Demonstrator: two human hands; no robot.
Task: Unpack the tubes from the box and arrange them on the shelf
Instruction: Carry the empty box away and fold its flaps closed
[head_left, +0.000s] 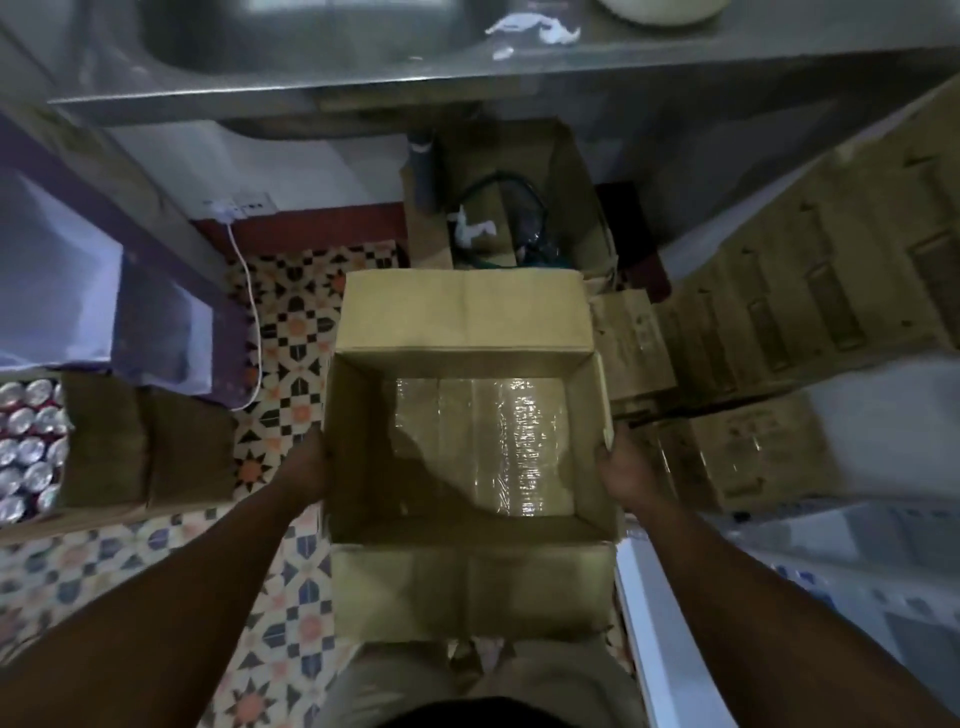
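Observation:
An open brown cardboard box (462, 312) sits in front of me above the patterned floor, its flaps folded out. Inside lies a bundle wrapped in clear shiny plastic (488, 441), filling the bottom. My left hand (306, 465) grips the box's left wall, the fingers hidden behind the cardboard. My right hand (621, 462) grips the right wall at its rim. No single tube can be made out through the wrap.
A steel sink counter (363, 88) runs across the top. Under it stands another open carton (519, 208) with cables. Stacked cartons (779, 291) crowd the right. A box of silver-capped items (31, 447) sits at the left. A white cable (249, 291) hangs over the tiled floor.

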